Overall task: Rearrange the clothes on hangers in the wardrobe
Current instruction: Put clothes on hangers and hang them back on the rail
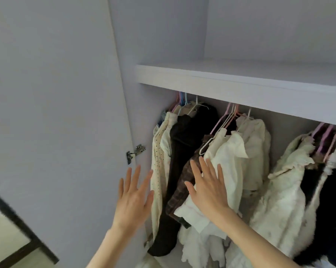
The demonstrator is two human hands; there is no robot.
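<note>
A: Wardrobe [163,45], pale lilac, is seen from below, and its door [53,93] is swung open on the left.

B: What is shown inside it?

A: A shelf [240,82] is fixed across the upper part. Under the shelf, clothes on hangers are hung in three bunches.

B: How are the bunches arranged?

A: On the left, a cream dotted garment [158,161] is hung nearest the side wall, with a long dark brown garment [184,144] just beside it. In the middle, white shirts [238,151] are crowded together, and a brown checked garment [182,188] is tucked against their left side. On the right, a cream fluffy garment [283,190] is pressed against black clothes [329,206]. The middle bunch is kept apart from the right one by a gap.

B: And the hangers?

A: Pink hangers [224,117] are seen above the middle bunch, with pink, blue and white ones over the left bunch and pink ones on the right.

B: Where are the hands?

A: The right hand [207,188] is laid flat on the white shirts, its fingers straight and spread, its thumb over the checked garment. The left hand [134,194] is held up with fingers spread and straight, nothing gripped, just beside the dotted garment; contact cannot be told.

B: Anything smaller?

A: A metal hinge [135,152] is mounted between the door and the side wall.
</note>
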